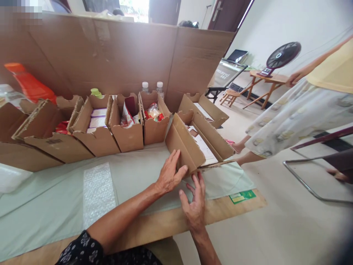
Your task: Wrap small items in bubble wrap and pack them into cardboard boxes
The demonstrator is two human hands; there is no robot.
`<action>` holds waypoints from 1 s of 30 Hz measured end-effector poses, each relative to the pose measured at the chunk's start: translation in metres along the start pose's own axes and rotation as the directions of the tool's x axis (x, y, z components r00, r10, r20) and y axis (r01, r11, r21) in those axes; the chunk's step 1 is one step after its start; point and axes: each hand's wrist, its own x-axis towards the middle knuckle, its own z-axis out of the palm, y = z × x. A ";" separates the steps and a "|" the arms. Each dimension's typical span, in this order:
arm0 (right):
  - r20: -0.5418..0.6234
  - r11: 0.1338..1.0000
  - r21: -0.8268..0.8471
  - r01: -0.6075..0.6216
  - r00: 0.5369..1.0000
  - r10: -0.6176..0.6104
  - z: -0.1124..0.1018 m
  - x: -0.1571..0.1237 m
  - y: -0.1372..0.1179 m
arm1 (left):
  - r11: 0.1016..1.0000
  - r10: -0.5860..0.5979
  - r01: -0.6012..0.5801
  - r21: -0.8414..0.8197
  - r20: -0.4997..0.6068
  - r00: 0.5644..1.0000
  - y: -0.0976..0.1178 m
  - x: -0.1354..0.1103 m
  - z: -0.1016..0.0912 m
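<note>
My left hand point(171, 173) rests with its fingers apart against the near side of a cardboard box point(184, 144) at the table's right end. Just below the box's front corner is my right hand point(193, 202), its fingers spread and curved, the tips at or close to the cardboard. Inside this box lie white papers or flat packs point(204, 149). Behind it stands another cardboard box point(205, 105) with a white flat item in it. A flat piece of bubble wrap point(98, 193) lies on the cloth left of my forearm.
Several cardboard bins point(129, 138) hold packets along a tall cardboard panel point(132, 55). An orange bottle point(31, 84) leans behind them at left. A pale green cloth point(129, 162) covers the wooden table point(220, 211). At right stand a person point(303, 95) and a fan point(284, 55).
</note>
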 end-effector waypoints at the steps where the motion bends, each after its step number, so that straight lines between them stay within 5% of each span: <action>1: 0.023 1.000 0.011 -0.012 1.000 0.011 0.003 0.002 -0.003 | 1.000 0.000 0.000 -0.003 -0.003 1.000 0.000 0.004 -0.003; 8: 0.151 0.999 0.043 -0.028 0.988 0.021 0.037 0.048 -0.003 | 0.999 -0.031 0.031 -0.007 -0.024 0.999 -0.011 0.005 -0.022; 14: 0.297 0.996 0.066 -0.054 0.954 0.032 0.073 0.128 0.017 | 0.989 -0.147 0.147 -0.015 -0.020 0.989 -0.011 -0.043 -0.034; 18: 0.313 0.998 0.050 -0.042 0.949 0.024 0.063 0.153 0.012 | 0.987 -0.160 0.161 0.013 -0.012 0.987 -0.007 -0.084 -0.059; 23: 0.318 0.994 0.030 0.104 0.942 -0.108 0.049 0.175 -0.043 | 0.984 -0.159 0.160 0.078 -0.019 0.987 -0.005 -0.126 -0.088; 26: 0.434 0.951 -0.147 0.271 0.882 -0.184 0.071 0.207 -0.090 | 0.979 -0.191 0.189 0.078 0.018 0.981 0.002 -0.137 -0.091; 30: 0.545 0.830 -0.431 0.353 0.835 -0.071 0.100 0.238 -0.127 | 0.971 -0.230 0.227 0.072 0.040 0.972 0.014 -0.146 -0.093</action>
